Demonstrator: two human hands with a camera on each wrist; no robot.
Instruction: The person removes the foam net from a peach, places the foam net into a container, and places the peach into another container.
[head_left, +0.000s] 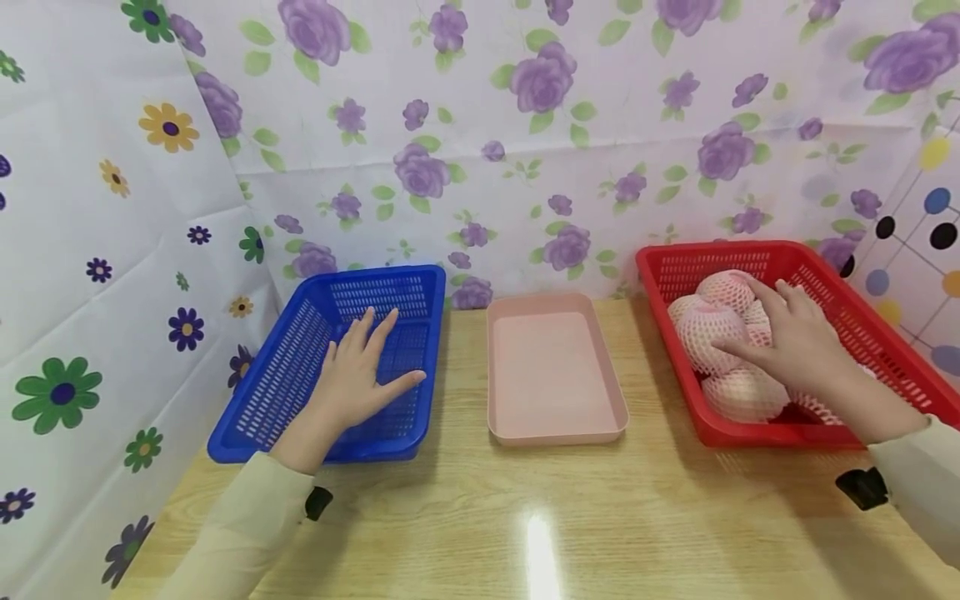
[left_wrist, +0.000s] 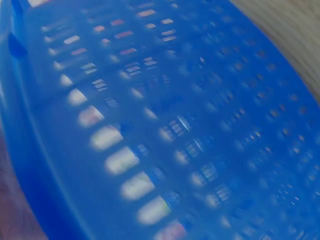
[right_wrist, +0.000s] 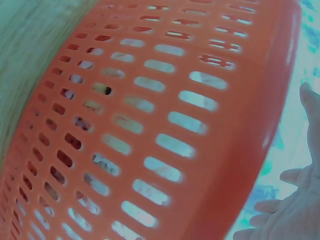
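My left hand hovers over the blue plastic basket on the left, fingers spread and thumb out, with nothing in it. That basket holds nothing I can see. On the right, my right hand reaches over the red plastic basket, its fingers extended. Under it lie several round pinkish fruits in white foam nets; whether my fingertips touch one, I cannot tell. In the right wrist view, the right hand shows beyond the red basket's slotted wall. Blue slotted wall fills the left wrist view.
Between the two baskets, a shallow pale pink tray lies on the wooden table. Flower-patterned cloth hangs behind the baskets, and another patterned cloth hangs at the left.
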